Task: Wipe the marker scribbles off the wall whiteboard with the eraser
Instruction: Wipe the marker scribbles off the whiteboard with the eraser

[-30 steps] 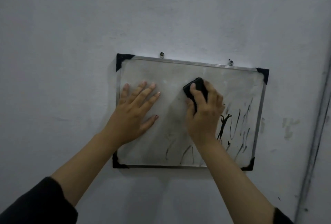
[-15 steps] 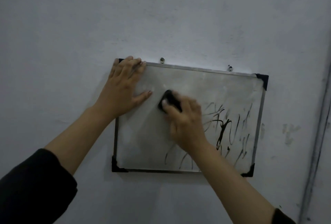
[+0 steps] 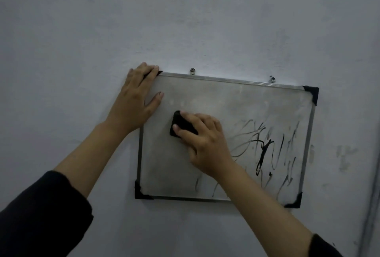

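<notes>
A small whiteboard with a metal frame and black corner caps hangs on the grey wall. Black marker scribbles cover its right and lower middle parts; the left part is smeared grey. My right hand grips a black eraser and presses it against the board left of centre. My left hand lies flat over the board's top left corner, fingers straight, thumb on the board's surface.
Two screws stick out of the wall at the board's top edge. Bare grey wall surrounds the board. A dark vertical strip runs down the far right.
My left hand has slid from the board's left middle up onto its top left corner. My right hand has carried the eraser from the upper centre down and leftwards.
</notes>
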